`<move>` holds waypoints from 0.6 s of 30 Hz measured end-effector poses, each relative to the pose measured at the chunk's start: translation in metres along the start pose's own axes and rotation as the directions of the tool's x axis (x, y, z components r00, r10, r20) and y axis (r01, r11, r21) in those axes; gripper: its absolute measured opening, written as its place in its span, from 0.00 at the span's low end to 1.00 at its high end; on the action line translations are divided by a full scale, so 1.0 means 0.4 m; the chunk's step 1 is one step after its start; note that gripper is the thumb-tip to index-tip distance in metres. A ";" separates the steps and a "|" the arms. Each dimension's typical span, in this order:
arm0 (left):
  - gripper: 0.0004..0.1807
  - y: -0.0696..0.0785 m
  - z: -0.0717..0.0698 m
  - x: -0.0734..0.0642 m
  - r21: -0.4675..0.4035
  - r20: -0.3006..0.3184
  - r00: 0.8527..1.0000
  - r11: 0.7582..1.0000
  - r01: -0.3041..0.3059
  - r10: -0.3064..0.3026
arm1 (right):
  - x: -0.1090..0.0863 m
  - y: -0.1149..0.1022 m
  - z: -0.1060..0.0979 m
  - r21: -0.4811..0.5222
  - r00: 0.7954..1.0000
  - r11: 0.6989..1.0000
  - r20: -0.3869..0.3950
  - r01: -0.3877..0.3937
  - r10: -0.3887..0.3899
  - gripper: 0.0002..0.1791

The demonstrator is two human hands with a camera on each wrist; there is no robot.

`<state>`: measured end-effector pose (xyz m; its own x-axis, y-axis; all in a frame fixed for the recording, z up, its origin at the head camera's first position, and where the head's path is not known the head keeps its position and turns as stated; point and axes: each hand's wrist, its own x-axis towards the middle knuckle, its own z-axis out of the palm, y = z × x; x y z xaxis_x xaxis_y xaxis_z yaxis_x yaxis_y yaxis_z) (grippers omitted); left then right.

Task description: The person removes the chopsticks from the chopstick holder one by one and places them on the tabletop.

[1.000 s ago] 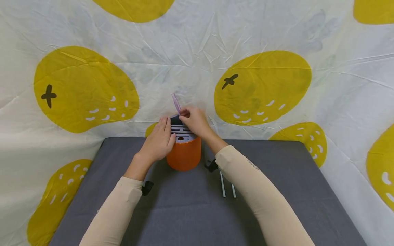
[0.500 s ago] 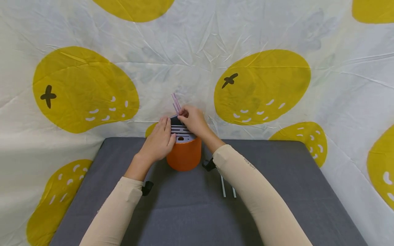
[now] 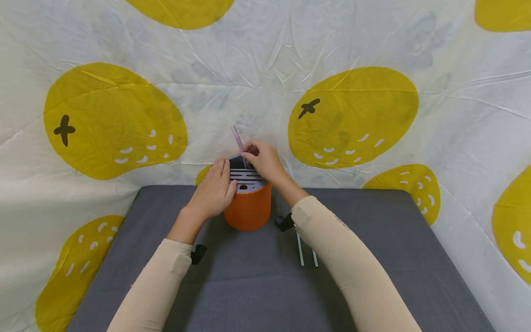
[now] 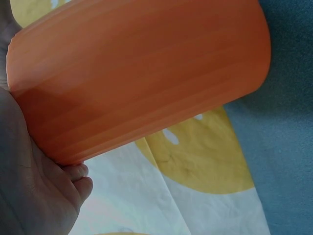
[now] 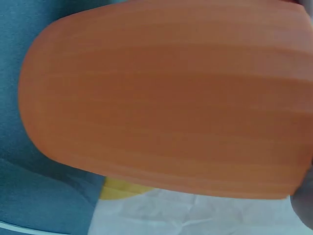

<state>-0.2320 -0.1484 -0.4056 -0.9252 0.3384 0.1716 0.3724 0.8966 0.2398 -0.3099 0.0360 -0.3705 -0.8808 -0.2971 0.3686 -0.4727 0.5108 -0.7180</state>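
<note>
An orange ribbed container (image 3: 247, 212) stands upright near the back of the table, with a pale slotted insert (image 3: 249, 187) in its top and a dark opening behind the slots. My left hand (image 3: 213, 186) rests along its left rim, fingers straight and together, thumb at the front. In the left wrist view the palm (image 4: 34, 191) lies against the container's upper end. My right hand (image 3: 263, 161) is over the back right of the rim, thumb and index finger pinching a thin translucent pink stick (image 3: 237, 136). Its lower end reaches down into the dark opening.
Two thin pale sticks (image 3: 300, 251) lie on the grey table (image 3: 249, 286) by my right forearm, partly covered by it. A white cloth (image 3: 257, 55) with yellow fruit prints hangs right behind the table's back edge.
Half a second ago a second, shorter pink stick end showed apart from the tall one; now they show as one. The right hand shifted slightly; the left stayed put.
</note>
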 end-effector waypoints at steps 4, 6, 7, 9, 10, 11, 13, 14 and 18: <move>0.39 0.001 -0.001 0.000 -0.004 0.000 1.000 1.000 0.008 -0.008 | -0.001 -0.010 -0.028 0.064 0.999 0.998 -0.034 0.016 -0.014 0.06; 0.39 0.002 -0.002 0.000 -0.004 0.003 1.000 1.000 0.012 -0.012 | -0.001 -0.016 -0.043 0.111 0.999 0.994 -0.049 0.022 -0.016 0.06; 0.39 0.002 -0.002 0.001 -0.004 0.003 1.000 1.000 0.014 -0.014 | 0.000 -0.019 -0.051 0.140 0.998 0.990 -0.057 0.024 -0.016 0.06; 0.39 0.002 -0.003 0.001 -0.005 0.006 1.000 1.000 0.017 -0.017 | 0.002 -0.024 -0.066 0.198 0.997 0.980 -0.070 0.027 -0.013 0.06; 0.39 0.002 -0.003 0.001 -0.004 0.007 1.000 1.000 0.017 -0.017 | 0.003 -0.026 -0.073 0.228 0.997 0.973 -0.079 0.032 -0.014 0.06; 0.39 0.002 -0.003 0.001 -0.007 0.008 1.000 1.000 0.018 -0.018 | 0.004 -0.028 -0.080 0.252 0.996 0.967 -0.087 0.036 -0.014 0.06; 0.39 0.001 -0.003 0.002 -0.008 0.011 1.000 1.000 0.019 -0.019 | 0.007 -0.029 -0.094 0.291 0.995 0.956 -0.102 0.049 -0.020 0.06; 0.39 0.001 -0.003 0.002 -0.009 0.012 1.000 1.000 0.020 -0.020 | 0.009 -0.029 -0.101 0.305 0.993 0.950 -0.111 0.061 -0.029 0.06; 0.40 0.002 -0.003 0.004 -0.010 0.017 1.000 1.000 0.022 -0.022 | 0.011 -0.030 -0.131 0.362 0.987 0.926 -0.153 0.106 -0.053 0.07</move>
<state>-0.2333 -0.1476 -0.4040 -0.9342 0.3238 0.1497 0.3527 0.9010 0.2527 -0.3094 0.0706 -0.3293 -0.8479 -0.1973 0.4920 -0.5220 0.1494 -0.8397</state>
